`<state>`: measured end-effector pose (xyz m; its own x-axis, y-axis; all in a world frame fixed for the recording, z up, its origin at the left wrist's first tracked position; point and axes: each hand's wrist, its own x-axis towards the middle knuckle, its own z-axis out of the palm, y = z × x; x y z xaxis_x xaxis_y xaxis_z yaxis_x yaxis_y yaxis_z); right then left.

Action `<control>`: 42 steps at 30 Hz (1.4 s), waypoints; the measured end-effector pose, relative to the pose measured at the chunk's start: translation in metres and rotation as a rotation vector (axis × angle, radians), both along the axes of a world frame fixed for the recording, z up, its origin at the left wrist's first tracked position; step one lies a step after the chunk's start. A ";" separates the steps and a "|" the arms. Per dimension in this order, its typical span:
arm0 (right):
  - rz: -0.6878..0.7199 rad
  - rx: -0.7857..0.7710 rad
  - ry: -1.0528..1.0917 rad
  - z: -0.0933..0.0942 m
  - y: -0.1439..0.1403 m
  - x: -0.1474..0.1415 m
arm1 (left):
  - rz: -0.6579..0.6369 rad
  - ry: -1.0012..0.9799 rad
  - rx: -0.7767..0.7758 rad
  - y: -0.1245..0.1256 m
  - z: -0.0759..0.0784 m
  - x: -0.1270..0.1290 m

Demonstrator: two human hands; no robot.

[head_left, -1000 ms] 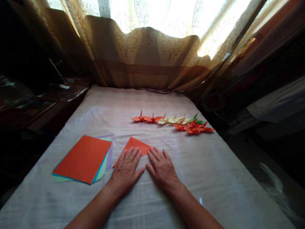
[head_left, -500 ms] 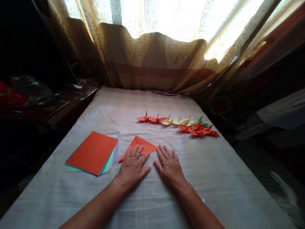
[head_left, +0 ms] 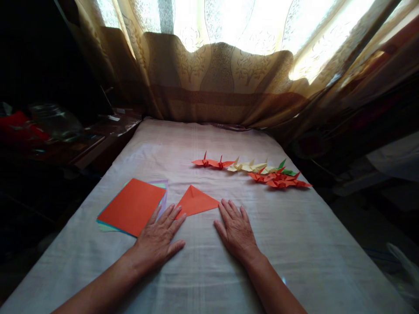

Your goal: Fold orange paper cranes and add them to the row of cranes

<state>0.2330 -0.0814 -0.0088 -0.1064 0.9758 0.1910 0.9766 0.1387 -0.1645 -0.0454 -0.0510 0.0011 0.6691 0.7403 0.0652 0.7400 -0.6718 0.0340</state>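
Note:
A folded orange paper triangle (head_left: 198, 201) lies flat on the sheet in front of me, its peak pointing away. My left hand (head_left: 159, 235) is spread out flat, with fingertips over the triangle's left corner and the outer finger at the edge of the paper stack. At the triangle's right corner rest the fingertips of my right hand (head_left: 236, 226), also flat with fingers apart. On the left is the stack of coloured paper (head_left: 131, 207), an orange sheet on top and blue, green and purple edges showing beneath.
Several folded paper cranes (head_left: 278, 178), orange, cream and green, stand in a row at the right rear of the bed (head_left: 281, 274). A patterned curtain (head_left: 209, 87) hangs behind. A clear jar (head_left: 57, 122) is on the dark furniture at left.
My left hand has slid left along the triangle's lower edge to its left corner, uncovering the middle. My right hand stays by the right corner. The view has shifted slightly.

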 end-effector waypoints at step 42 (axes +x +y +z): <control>-0.074 0.262 -0.033 -0.020 0.001 0.004 | 0.316 -0.117 -0.026 0.043 0.035 0.051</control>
<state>0.2366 -0.0809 -0.0284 -0.0465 0.8987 0.4360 0.9899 0.1001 -0.1008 0.0058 -0.0078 0.0366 0.3952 0.9124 0.1062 0.9017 -0.4074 0.1448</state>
